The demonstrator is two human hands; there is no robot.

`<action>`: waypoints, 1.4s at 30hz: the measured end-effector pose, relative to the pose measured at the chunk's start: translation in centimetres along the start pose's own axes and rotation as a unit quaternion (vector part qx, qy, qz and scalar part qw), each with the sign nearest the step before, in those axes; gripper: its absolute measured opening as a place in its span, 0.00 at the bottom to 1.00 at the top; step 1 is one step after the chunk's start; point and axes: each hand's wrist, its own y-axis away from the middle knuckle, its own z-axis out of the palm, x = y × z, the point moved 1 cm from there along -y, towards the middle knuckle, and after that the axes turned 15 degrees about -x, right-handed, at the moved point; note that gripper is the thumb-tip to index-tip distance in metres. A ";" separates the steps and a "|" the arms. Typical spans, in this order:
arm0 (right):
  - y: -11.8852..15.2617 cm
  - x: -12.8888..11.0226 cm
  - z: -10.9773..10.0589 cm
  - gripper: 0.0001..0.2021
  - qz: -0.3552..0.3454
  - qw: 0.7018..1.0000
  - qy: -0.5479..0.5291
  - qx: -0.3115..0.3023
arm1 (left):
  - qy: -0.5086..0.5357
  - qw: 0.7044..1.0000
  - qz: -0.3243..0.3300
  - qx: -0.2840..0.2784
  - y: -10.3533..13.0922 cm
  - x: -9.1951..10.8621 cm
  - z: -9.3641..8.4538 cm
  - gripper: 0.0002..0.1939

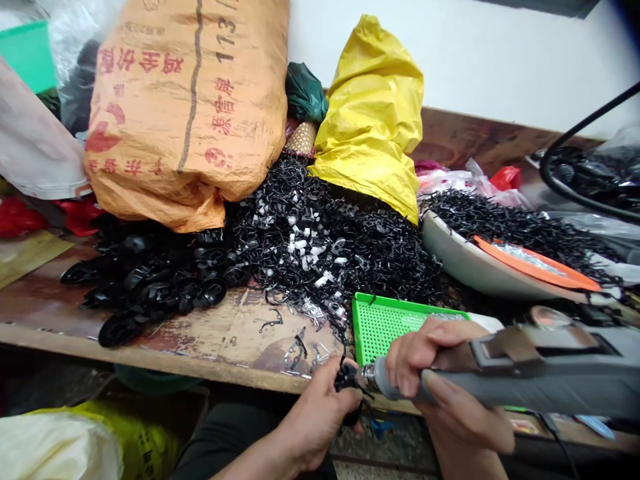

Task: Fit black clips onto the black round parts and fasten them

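Near the front edge of the bench, my left hand pinches a small black plastic part between thumb and fingers. A grey electric screwdriver lies sideways in my right hand, its fingers wrapped round the front of the body. The tool's metal tip meets the black part; the exact contact point is hidden. Just behind my hands sits a green perforated tray. Loose thin black pieces and small silver screws lie on the wood to its left.
Behind is a large heap of small black parts with white pieces on it. Round black parts lie left. Orange and yellow sacks stand behind. At right are a white basin, an orange dish and a black cable.
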 end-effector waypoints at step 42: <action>-1.3 4.4 -11.9 0.15 0.006 0.930 0.224 0.291 | 0.069 0.997 -0.008 0.030 -0.4 0.0 -2.3 0.12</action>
